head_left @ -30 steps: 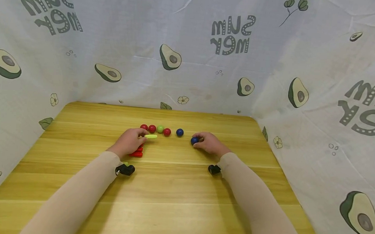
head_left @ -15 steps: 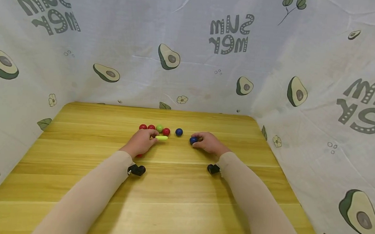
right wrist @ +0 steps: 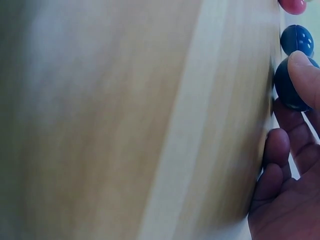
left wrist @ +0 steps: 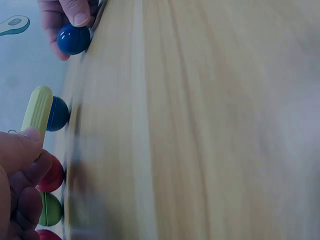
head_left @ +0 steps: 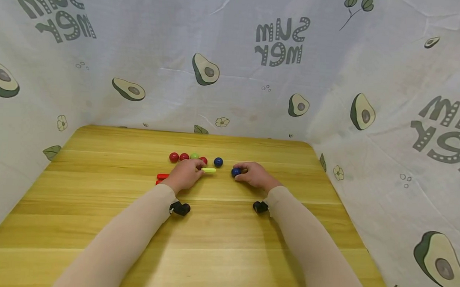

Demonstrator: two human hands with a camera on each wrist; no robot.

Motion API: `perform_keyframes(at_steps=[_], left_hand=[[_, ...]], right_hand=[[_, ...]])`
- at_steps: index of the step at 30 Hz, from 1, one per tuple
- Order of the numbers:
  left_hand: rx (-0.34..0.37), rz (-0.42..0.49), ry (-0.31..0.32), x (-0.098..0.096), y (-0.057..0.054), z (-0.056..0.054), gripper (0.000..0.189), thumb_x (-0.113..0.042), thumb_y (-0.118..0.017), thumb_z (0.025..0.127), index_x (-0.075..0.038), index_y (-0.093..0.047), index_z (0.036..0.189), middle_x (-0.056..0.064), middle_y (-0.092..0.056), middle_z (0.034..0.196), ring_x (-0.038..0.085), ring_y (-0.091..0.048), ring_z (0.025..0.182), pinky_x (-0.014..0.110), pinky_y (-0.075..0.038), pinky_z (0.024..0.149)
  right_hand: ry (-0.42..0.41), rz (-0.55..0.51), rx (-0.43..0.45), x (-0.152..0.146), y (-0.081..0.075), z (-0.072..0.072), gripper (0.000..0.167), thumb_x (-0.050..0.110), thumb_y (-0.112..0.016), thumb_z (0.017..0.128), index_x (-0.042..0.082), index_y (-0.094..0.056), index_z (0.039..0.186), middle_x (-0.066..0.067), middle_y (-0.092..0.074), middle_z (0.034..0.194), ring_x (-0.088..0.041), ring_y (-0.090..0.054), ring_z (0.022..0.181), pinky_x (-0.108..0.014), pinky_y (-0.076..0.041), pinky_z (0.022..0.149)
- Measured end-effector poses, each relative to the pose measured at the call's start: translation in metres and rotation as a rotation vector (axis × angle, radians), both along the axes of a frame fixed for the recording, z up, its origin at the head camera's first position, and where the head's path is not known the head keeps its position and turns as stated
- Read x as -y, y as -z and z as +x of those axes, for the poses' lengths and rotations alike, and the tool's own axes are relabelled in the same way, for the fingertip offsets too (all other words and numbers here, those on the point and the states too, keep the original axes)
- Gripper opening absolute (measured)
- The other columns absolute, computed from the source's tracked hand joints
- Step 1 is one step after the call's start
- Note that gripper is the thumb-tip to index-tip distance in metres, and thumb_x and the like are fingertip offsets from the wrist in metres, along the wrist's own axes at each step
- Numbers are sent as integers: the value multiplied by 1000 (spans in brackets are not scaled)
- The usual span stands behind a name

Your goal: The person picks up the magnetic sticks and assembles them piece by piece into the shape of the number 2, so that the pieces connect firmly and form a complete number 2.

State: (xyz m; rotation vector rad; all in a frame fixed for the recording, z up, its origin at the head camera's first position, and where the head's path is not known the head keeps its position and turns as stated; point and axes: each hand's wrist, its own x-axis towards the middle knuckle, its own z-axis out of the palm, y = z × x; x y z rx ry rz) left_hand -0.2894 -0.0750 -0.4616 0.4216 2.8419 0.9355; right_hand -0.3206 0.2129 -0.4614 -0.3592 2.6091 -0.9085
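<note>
A: List the setup, largest item first.

B: A printed cloth (head_left: 161, 37) hangs behind a wood-grain table (head_left: 218, 245). Next in size: left hand (head_left: 186, 174) and right hand (head_left: 254, 176), each pinching one workpiece between thumb and fingers.

A: Workpieces?

B: Balls first. A row near the far edge reads, left to right: two red balls (head_left: 173, 157), a green ball (head_left: 194, 156), a third red ball (head_left: 203, 160), a loose blue ball (head_left: 218, 162). The right hand pinches the held blue ball (head_left: 236, 172), right of the row; table contact cannot be confirmed. Slimmest parts: red sticks (head_left: 162, 176), partly covered by the left arm, and the yellow stick (head_left: 208, 170), pinched by the left hand, free end toward the held blue ball, a gap between.

A: Step in hand?

B: Judged: alignment of stick and ball before joining.

A: Next move?

B: It likely calls for keeping the ball steady, levelling the stick with it, then closing the gap. No socket is visible; verify before pressing.
</note>
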Motion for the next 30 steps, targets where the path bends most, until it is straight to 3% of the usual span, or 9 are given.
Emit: perform_keyframes(at_steps=[21, 30], left_hand=[[-26, -19, 20, -35, 6, -2, 23, -23, -66, 105, -14, -71, 125, 5, -72, 112, 22, -61, 96, 39, -53, 97], [-12, -3, 18, -45, 9, -6, 27, -24, -66, 105, -13, -70, 130, 6, -73, 121, 22, -64, 104, 41, -53, 104]], right_hand=[[10, -12, 3, -1, 3, -1, 52, 26, -74, 100, 18, -61, 150, -16, -58, 152, -35, -55, 139, -52, -40, 121], [12, -25, 8, -2, 4, -3, 53, 28, -75, 99, 18, -61, 149, -15, -59, 151, -35, -54, 141, -52, -39, 122]])
